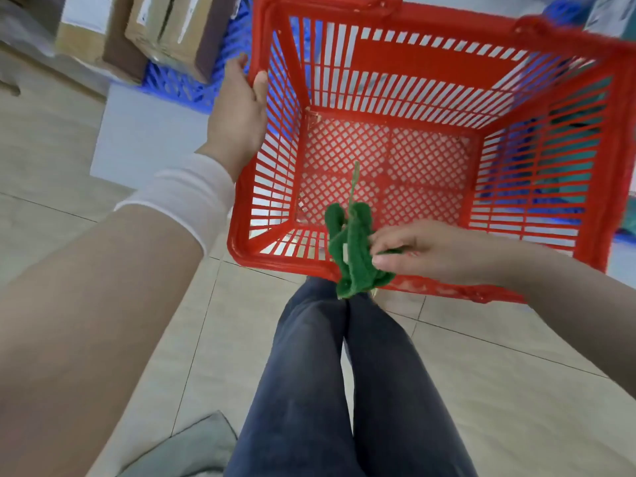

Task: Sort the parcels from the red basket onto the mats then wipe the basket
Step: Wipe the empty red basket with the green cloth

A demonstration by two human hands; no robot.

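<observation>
The red basket (430,63) is slatted plastic with a lattice bottom, held in the air above the tiled floor (481,373) and the person's jeans (344,390), its inside bare; the left hand (237,111) grips its left rim; the right hand (426,251) pinches a crumpled green cloth (351,249) over the near rim; blurred cardboard parcels (165,32), perhaps on a blue crate (179,87), sit beyond.

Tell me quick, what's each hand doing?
Left hand: closed on the red basket rim.
Right hand: pinching the green cloth.
</observation>
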